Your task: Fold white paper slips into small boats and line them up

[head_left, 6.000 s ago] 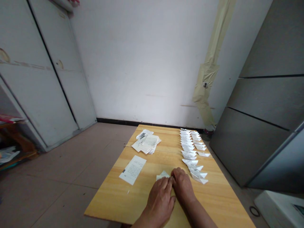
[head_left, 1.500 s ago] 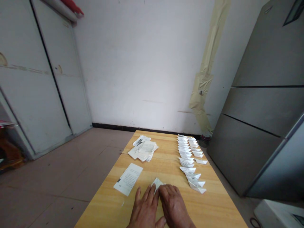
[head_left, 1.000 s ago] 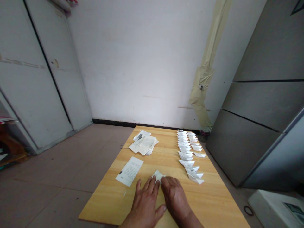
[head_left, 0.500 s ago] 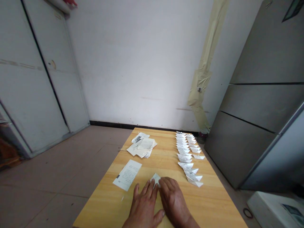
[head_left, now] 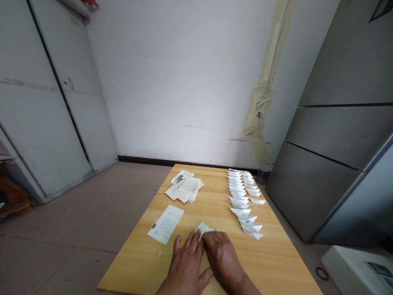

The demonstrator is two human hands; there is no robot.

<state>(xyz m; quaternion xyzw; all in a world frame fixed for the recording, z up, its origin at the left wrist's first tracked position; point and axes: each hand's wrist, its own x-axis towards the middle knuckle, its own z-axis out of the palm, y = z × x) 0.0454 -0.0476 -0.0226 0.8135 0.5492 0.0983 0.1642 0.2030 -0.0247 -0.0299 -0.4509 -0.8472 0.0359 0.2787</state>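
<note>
Two bare hands, grip released, no clench: spread left hand (head_left: 186,266) beside, right hand (head_left: 221,256) pressing, folded white paper triangle (head_left: 203,229) on pale wooden desk (head_left: 132,266).

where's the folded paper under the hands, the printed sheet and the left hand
folded paper (head_left: 203,228), head view, on its exposed tip
printed sheet (head_left: 166,224), head view, on the middle of the sheet
left hand (head_left: 186,262), head view, on the back of the hand

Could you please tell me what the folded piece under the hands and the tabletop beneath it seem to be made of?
The folded piece looks like thin white paper, going by its sharp creases and faint printing, though the surface is too small to judge closely. The tabletop looks like pale wood with a smooth satin finish, shown by its grain lines; it could be veneer.
</note>
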